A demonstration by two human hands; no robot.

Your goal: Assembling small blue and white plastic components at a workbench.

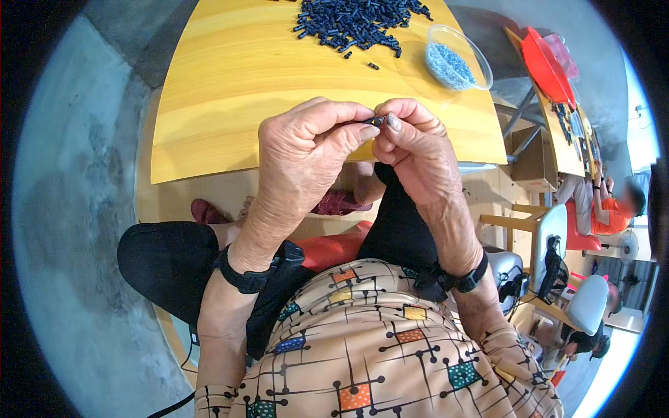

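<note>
Above the near edge of the yellow table (pixel 230 104), both my hands meet at a small black cylindrical part (pixel 375 121). My left hand (pixel 306 146) pinches one end of it between thumb and forefinger. At its other end, the thumb and forefinger of my right hand (pixel 418 143) are pressed together; whether they hold a second tiny piece is hidden. A pile of similar dark parts (pixel 355 24) lies farther back, with a few strays in front. Right of the pile stands a clear round tub (pixel 481 59) holding many small pale-blue translucent pieces (pixel 446 66).
A grey wall (pixel 63 209) rises on the left. At the right, another table carries a red basin (pixel 547 66) and more dark parts. A cardboard box (pixel 533 160), stools (pixel 550 240) and a person in orange (pixel 610 209) are beyond. My knees are under the table edge.
</note>
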